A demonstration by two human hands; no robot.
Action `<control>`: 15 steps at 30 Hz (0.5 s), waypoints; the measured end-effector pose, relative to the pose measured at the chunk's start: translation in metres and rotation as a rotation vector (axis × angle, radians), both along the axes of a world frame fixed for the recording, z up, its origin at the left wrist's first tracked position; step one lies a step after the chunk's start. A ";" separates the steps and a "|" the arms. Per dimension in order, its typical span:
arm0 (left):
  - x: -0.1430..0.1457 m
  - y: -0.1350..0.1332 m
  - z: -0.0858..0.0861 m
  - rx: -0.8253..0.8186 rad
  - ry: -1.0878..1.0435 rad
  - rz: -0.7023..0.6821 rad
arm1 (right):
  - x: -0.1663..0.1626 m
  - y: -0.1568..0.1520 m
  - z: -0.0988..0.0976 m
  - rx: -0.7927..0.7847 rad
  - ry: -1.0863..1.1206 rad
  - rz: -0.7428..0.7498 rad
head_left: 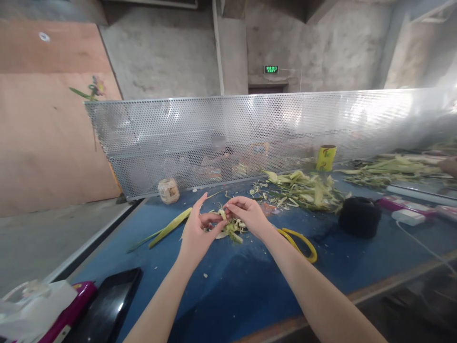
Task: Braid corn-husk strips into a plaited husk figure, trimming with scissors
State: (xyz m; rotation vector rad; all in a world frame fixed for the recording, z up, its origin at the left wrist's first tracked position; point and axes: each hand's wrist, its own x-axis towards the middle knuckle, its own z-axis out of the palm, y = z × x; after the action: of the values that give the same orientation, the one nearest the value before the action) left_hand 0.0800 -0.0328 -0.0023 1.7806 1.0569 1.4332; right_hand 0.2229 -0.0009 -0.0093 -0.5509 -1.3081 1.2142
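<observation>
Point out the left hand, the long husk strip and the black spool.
Left hand [194,232], head view: middle of the hand.
Long husk strip [172,226], head view: mid-length.
Black spool [359,218], head view: near side.

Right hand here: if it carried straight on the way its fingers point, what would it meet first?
The right hand, pointing left, would likely meet the pale husk-like piece by the fingertips of the left hand; depth leaves unclear whether they touch.

Black phone [104,306] lying flat; yellow cylinder [326,158] near perforated metal screen [243,126]; green exit sign [271,69] lit beyond.
</observation>
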 end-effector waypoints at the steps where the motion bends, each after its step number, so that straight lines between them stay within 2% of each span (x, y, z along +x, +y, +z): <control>1: 0.000 -0.001 0.001 0.002 -0.001 0.007 | 0.000 -0.001 0.001 0.011 -0.002 -0.008; 12: -0.001 -0.002 0.002 -0.027 -0.016 0.007 | -0.002 -0.009 0.005 0.100 -0.048 -0.040; 15: -0.001 -0.001 0.003 -0.037 -0.058 -0.045 | -0.002 -0.014 0.007 0.143 -0.046 -0.014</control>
State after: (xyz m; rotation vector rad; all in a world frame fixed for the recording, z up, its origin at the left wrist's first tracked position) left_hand 0.0786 -0.0334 0.0003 1.7158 1.0014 1.4205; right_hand 0.2209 -0.0151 -0.0019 -0.4866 -1.4156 1.0922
